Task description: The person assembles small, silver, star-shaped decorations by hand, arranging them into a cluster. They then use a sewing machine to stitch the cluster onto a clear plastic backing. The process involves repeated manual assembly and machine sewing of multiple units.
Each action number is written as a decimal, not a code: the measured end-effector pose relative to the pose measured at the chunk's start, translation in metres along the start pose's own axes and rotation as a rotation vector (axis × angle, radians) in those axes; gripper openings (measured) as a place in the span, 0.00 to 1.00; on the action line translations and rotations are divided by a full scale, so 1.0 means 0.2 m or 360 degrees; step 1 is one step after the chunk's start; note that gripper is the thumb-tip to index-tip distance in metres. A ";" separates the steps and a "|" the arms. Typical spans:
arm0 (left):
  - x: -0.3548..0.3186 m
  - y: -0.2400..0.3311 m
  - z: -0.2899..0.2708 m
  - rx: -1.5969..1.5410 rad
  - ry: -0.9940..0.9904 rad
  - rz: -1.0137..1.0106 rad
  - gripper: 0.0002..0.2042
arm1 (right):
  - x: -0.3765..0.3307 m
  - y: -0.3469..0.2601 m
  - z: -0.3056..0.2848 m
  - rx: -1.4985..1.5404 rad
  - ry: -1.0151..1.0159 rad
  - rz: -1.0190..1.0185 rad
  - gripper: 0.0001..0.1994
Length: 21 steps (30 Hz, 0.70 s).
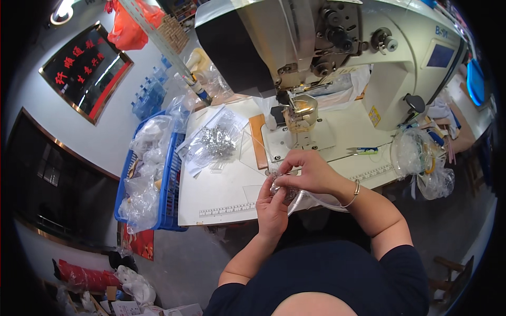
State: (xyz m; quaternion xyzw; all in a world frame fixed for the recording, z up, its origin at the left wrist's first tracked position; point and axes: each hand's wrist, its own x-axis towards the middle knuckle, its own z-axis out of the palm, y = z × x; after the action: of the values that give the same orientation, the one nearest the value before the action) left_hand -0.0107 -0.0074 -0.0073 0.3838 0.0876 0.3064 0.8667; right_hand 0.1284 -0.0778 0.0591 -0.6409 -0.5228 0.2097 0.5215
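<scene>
At the front edge of the sewing table, my left hand (pixel 271 211) and my right hand (pixel 311 176) come together around a small silvery, glittering piece (pixel 285 193). Its exact kind is too small and too covered by fingers to make out. My left fingers hold it from below, while the right thumb and fingers pinch it from above. A white strap or tube (pixel 327 203) curves beneath my right wrist. Just beyond my hands stands an industrial sewing machine (pixel 337 52), its needle area (pixel 301 113) above a metal plate. An orange-brown strip (pixel 258 141) lies left of that plate.
Left on the table (pixel 211 184) lies a clear bag of shiny metal pieces (pixel 213 143) on papers. A blue basket (pixel 170 181) with plastic bags adjoins the table. Green-handled thread snips (pixel 365 151) lie at right, near a bulging clear bag (pixel 416 155). A ruler (pixel 226 210) runs along the front edge.
</scene>
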 end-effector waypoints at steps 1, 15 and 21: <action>-0.01 0.00 0.01 0.0026 0.0011 0.0024 0.20 | 0.00 0.00 0.01 0.0024 0.0000 0.0048 0.10; 0.03 0.01 -0.08 0.0178 0.0007 0.0057 0.13 | 0.00 0.02 0.03 0.0288 0.0031 0.0351 0.08; 0.07 0.13 -0.09 -0.0129 -0.0078 -0.0160 0.14 | 0.00 0.01 -0.09 0.0394 0.0067 0.0203 0.09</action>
State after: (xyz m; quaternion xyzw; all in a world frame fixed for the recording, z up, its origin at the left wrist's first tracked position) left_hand -0.0193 0.0250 -0.0011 0.3508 0.0729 0.2563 0.8977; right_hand 0.1438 -0.0861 0.0630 -0.6078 -0.4400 0.2919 0.5931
